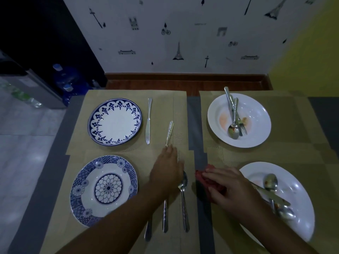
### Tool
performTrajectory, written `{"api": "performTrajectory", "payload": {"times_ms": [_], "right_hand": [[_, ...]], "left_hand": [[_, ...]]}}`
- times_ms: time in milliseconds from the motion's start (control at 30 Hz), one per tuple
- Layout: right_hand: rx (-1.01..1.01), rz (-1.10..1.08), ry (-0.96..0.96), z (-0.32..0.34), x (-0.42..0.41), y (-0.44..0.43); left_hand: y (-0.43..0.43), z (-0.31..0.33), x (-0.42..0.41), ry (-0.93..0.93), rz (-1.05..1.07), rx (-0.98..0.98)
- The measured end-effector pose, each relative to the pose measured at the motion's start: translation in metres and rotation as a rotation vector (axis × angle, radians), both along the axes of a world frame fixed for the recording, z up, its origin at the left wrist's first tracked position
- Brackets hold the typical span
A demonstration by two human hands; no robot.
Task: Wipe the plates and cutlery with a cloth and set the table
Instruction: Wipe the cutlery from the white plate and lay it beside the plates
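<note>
A crumpled red cloth [200, 174] is gripped in the curled fingers [216, 176] of the right hand [227, 186], near-centre on the surface [193, 116], beside a soiled white plate [297, 208]. The left hand [166, 166] is laid over a gold-handled utensil's [169, 132] near end, its grip unseen.

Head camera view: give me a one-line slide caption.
Left hand touches a utensil beside two blue plates; right hand holds a red cloth near two soiled white plates.

Head of the far utensil [169, 132] under the left hand [166, 167]; red cloth [201, 174] mostly beneath the right hand [227, 186].
</note>
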State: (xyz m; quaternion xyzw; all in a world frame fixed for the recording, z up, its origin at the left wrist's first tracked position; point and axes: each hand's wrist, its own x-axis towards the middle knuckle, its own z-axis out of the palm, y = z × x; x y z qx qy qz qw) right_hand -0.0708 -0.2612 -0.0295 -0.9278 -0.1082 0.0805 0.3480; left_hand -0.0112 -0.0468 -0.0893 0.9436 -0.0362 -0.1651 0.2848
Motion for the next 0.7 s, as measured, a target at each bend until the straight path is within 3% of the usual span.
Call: {"api": "performTrajectory", "payload": {"times_ms": [200,700], "right_hand": [[0.017,-0.022,0.022,0.003,-0.007,-0.002],[-0.028,-0.014,-0.005,0.000,-0.005,-0.002]], "left_hand": [[-0.012,-0.012,-0.014,0.055,0.016,0.044],[-0.005,-0.014,0.067,0.025,0.021,0.174]]}}
